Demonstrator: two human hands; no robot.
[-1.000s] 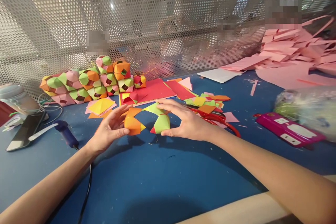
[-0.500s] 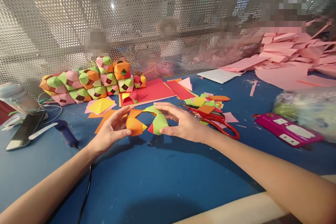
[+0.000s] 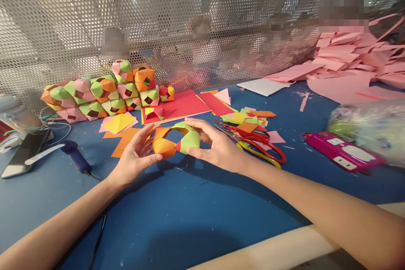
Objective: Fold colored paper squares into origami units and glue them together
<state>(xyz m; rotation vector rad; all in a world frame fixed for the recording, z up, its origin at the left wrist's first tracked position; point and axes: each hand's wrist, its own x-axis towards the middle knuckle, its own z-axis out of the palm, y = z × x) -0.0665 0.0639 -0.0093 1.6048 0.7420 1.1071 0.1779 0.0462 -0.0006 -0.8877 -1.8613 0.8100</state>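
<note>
A ring of folded orange, green and red paper [image 3: 190,140] is held between both hands just above the blue table. My left hand [image 3: 136,154] grips its orange side, thumb in front and fingers behind. On the green side, my right hand [image 3: 218,145] pinches the paper with the thumb low and the fingers over the top. The orange and green ends touch at a small red tip at the front, and a wide hole shows in the middle.
Folded paper balls [image 3: 104,88] are stacked at the back left. Red-handled scissors [image 3: 268,147] lie right of my hands among paper scraps. A blue corded tool [image 3: 76,156], a phone [image 3: 25,154] and a magenta box [image 3: 344,152] are on the blue table [image 3: 177,215].
The orange and green ends, apart before, have come together at the front, closing the ring. The view has shifted slightly.
</note>
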